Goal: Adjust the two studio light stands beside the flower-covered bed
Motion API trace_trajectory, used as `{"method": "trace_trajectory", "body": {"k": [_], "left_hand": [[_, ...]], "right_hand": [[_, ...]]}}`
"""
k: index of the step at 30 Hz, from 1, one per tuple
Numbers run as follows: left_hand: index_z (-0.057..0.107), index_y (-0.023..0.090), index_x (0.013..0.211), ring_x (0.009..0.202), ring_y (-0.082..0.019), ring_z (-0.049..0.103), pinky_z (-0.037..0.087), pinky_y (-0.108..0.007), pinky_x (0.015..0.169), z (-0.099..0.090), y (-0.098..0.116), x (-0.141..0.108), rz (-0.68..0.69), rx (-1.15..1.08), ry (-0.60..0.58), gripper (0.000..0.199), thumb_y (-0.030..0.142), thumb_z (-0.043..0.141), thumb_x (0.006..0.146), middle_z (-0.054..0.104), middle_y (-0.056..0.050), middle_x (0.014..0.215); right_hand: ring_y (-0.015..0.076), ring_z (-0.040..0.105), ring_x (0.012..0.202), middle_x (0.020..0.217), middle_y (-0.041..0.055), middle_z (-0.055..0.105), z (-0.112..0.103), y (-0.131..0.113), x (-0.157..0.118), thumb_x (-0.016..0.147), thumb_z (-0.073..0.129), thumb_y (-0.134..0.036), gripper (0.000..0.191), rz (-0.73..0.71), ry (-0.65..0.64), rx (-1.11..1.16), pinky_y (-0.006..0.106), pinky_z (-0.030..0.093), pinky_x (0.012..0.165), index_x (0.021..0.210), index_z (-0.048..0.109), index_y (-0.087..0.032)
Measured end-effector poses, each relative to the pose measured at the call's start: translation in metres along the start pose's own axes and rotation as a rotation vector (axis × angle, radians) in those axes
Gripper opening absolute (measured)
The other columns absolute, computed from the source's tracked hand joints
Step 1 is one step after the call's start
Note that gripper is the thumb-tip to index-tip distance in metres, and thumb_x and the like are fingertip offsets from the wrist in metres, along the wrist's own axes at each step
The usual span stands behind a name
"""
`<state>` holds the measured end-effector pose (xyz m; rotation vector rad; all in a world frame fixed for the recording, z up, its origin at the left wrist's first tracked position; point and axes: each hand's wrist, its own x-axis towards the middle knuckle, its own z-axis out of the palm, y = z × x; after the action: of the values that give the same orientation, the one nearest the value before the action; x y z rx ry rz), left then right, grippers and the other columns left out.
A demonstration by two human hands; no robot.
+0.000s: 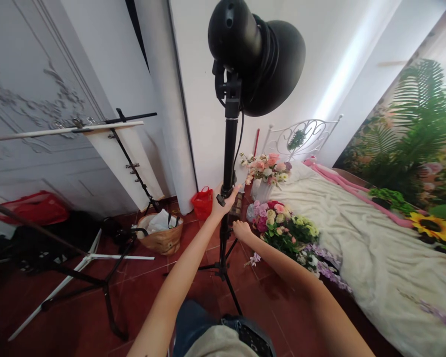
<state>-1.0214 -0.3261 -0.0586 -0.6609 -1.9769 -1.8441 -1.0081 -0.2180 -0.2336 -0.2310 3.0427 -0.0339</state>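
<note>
A black light stand (230, 144) stands upright on the floor in front of me, its tripod legs (223, 270) spread. On its top sits a black studio lamp (260, 54) with a round reflector, and a thin cable hangs beside the pole. My left hand (226, 202) is wrapped round the pole at the upper collar, close to a locking knob (220, 200). Lower down, my right hand (242, 231) is closed at the right side of the lower collar. The part between its fingers is mostly hidden and looks like a stand knob.
Flower bunches (278, 218) and a bed with a cream blanket (330, 213) lie close on the right. A woven basket (161, 235), a red bag (202, 203) and white stand legs (96, 256) are on the left. A white crossbar (63, 131) reaches in from the left.
</note>
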Motion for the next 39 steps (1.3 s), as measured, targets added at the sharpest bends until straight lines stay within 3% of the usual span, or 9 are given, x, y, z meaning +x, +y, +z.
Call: {"method": "trace_trajectory", "body": {"k": [5,8,13,23,27,30,33,35,39], "left_hand": [[0.055,0.018,0.066,0.053,-0.012,0.054,0.043,-0.024,0.055,-0.001,0.002,0.000,-0.007,0.008,0.004,0.028,0.044,0.061,0.074,0.054,0.001,0.052],[0.056,0.018,0.066,0.054,-0.013,0.055,0.044,-0.024,0.055,0.000,0.002,0.000,-0.014,0.002,-0.002,0.029,0.045,0.060,0.074,0.053,0.001,0.051],[0.057,0.018,0.068,0.056,-0.013,0.056,0.044,-0.024,0.058,-0.001,0.002,0.000,-0.002,-0.002,0.000,0.028,0.044,0.061,0.073,0.056,0.001,0.053],[0.059,0.016,0.074,0.053,-0.011,0.055,0.043,-0.022,0.056,0.000,0.002,-0.001,-0.022,-0.001,0.005,0.027,0.043,0.061,0.074,0.055,0.002,0.052],[0.058,0.016,0.073,0.051,-0.011,0.054,0.042,-0.021,0.054,0.000,-0.001,0.000,-0.045,-0.024,0.022,0.027,0.043,0.062,0.073,0.054,0.003,0.050],[0.057,0.017,0.069,0.050,-0.011,0.053,0.042,-0.022,0.053,0.000,-0.008,-0.004,-0.053,-0.031,0.022,0.027,0.043,0.063,0.072,0.053,0.003,0.050],[0.055,0.018,0.067,0.049,-0.011,0.051,0.042,-0.022,0.052,0.002,-0.023,-0.016,-0.064,-0.027,0.023,0.026,0.041,0.063,0.072,0.053,0.003,0.051],[0.054,0.018,0.068,0.049,-0.011,0.050,0.042,-0.022,0.053,0.004,-0.036,-0.027,-0.089,-0.021,0.046,0.025,0.041,0.062,0.073,0.052,0.003,0.051],[0.052,0.018,0.068,0.054,-0.010,0.051,0.041,-0.021,0.055,0.007,-0.063,-0.049,-0.127,0.020,0.079,0.025,0.041,0.060,0.074,0.052,0.003,0.055]], "right_hand": [[0.0257,0.057,0.100,0.128,0.0233,0.048,0.019,-0.006,-0.007,0.091,0.030,-0.018,0.031,0.073,0.236,0.002,0.052,0.013,0.106,0.105,0.056,-0.009],[0.0212,0.056,0.101,0.122,0.0161,0.056,0.029,-0.005,-0.010,0.089,0.031,-0.014,0.032,0.062,0.278,0.091,0.045,0.018,0.106,0.114,0.050,-0.013],[0.0228,0.061,0.092,0.101,0.0144,0.065,0.013,0.008,-0.005,0.083,0.044,-0.018,0.033,-0.008,-0.018,0.218,0.030,0.043,0.079,0.115,0.049,-0.012],[0.0231,0.064,0.079,0.087,0.0071,0.069,-0.042,0.029,0.027,0.057,0.074,-0.041,0.047,-0.245,-0.403,0.128,0.023,0.044,0.065,0.096,0.068,-0.015],[0.0246,0.065,0.080,0.085,0.0090,0.070,-0.033,0.027,0.021,0.062,0.073,-0.038,0.036,-0.219,-0.229,0.072,0.026,0.047,0.069,0.091,0.070,-0.017],[0.0266,0.062,0.094,0.100,0.0157,0.067,-0.011,0.019,0.004,0.076,0.058,-0.022,0.023,-0.169,-0.042,0.056,0.034,0.044,0.085,0.095,0.068,-0.014],[0.0235,0.049,0.117,0.133,0.0162,0.046,0.024,0.010,-0.019,0.079,0.041,-0.007,0.044,-0.156,0.236,0.138,0.038,0.036,0.100,0.121,0.054,-0.013],[0.0208,0.034,0.129,0.146,0.0130,0.025,0.052,0.005,-0.035,0.076,0.037,-0.003,0.064,-0.128,0.418,0.223,0.038,0.033,0.104,0.139,0.031,-0.014],[0.0237,0.017,0.136,0.151,0.0088,0.000,0.109,0.000,-0.061,0.067,0.040,-0.001,0.086,-0.022,0.452,0.327,0.042,0.029,0.107,0.145,0.008,-0.020]]}}
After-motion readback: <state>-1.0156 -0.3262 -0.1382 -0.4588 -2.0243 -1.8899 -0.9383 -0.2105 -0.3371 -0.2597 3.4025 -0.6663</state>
